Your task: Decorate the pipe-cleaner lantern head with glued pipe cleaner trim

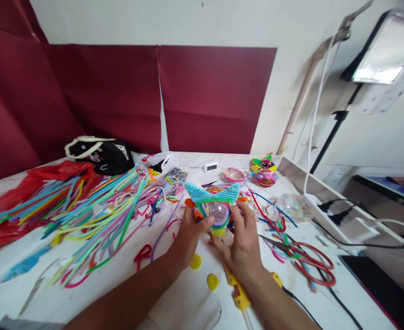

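Note:
A pipe-cleaner animal craft (217, 208) with light-blue ribbed ears, a green brow, orange coils at its sides and a clear dome in the middle is held up between both hands. My left hand (188, 236) closes on its lower left side, thumb on the front. Around its lower right edge curl the fingers of my right hand (243, 238). A yellow glue gun (238, 288) lies on the table, partly hidden beneath my right wrist. Two yellow coiled discs, one a yellow disc (213, 282), lie between my forearms.
Loose pipe cleaners (108, 220) cover the left side, beside a red plastic bag (85, 172) and black bag (108, 156). Red-handled scissors (312, 261), cables and a dark phone-like slab (377, 288) lie right. Finished-looking crafts (264, 172) stand at the back. A lamp (384, 50) stands right.

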